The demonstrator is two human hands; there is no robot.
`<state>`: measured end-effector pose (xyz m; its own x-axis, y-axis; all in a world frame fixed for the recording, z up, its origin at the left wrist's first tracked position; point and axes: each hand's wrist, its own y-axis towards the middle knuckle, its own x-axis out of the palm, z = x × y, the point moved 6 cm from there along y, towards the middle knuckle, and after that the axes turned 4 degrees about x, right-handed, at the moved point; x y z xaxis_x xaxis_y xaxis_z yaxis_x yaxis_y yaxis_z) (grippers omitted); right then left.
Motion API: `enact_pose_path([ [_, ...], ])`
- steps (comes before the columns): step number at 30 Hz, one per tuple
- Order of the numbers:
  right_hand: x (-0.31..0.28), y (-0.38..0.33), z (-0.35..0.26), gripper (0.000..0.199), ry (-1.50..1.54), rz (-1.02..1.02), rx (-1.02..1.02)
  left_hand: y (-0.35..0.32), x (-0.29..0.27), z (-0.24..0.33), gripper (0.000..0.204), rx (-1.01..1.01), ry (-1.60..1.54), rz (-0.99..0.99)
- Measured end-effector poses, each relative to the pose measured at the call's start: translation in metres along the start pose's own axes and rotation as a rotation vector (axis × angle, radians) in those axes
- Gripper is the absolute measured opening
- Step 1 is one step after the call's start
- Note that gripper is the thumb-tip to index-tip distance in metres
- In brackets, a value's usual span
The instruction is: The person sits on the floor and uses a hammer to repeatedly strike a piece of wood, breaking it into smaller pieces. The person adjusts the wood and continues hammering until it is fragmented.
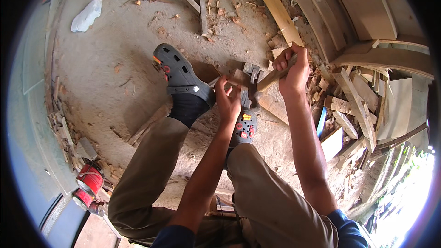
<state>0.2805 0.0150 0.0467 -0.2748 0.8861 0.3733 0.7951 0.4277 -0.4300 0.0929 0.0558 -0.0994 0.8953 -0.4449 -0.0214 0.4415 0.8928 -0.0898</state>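
My right hand (pixel 295 71) is closed round the wooden handle (pixel 272 81) of what looks like a hammer. Its dark metal head (pixel 253 74) is beside a small wooden block (pixel 239 78). The fingers of my left hand (pixel 228 103) grip the near side of that block. Both sit just beyond the toe of my right clog (pixel 246 124), above the dirt floor. A dark metal piece lies between the clog's toe and the block, partly hidden. My left clog (pixel 181 71) is out to the left, toe pointing up and away.
Wood offcuts (pixel 356 105) are heaped at the right, near curved wooden panels (pixel 363 4). A long plank (pixel 278 9) lies at the far side. A joined wooden frame (pixel 193 0) and a white slab (pixel 87 15) lie on the floor. Red cans (pixel 90 179) stand at the lower left.
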Motion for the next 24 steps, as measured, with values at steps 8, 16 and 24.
enact_pose_path([
  [8,-0.008,-0.003,0.000,0.025,0.055,-0.021,-0.035,0.013,0.025,-0.003,0.042,0.029,-0.018,0.043],
  [16,-0.002,0.008,0.001,0.026,0.033,0.005,0.026,0.014,0.016,-0.038,0.057,-0.317,-0.274,0.098],
  [24,-0.001,0.014,0.001,0.027,0.031,-0.013,0.055,0.035,0.004,-0.011,0.045,-0.240,0.223,-0.182],
])
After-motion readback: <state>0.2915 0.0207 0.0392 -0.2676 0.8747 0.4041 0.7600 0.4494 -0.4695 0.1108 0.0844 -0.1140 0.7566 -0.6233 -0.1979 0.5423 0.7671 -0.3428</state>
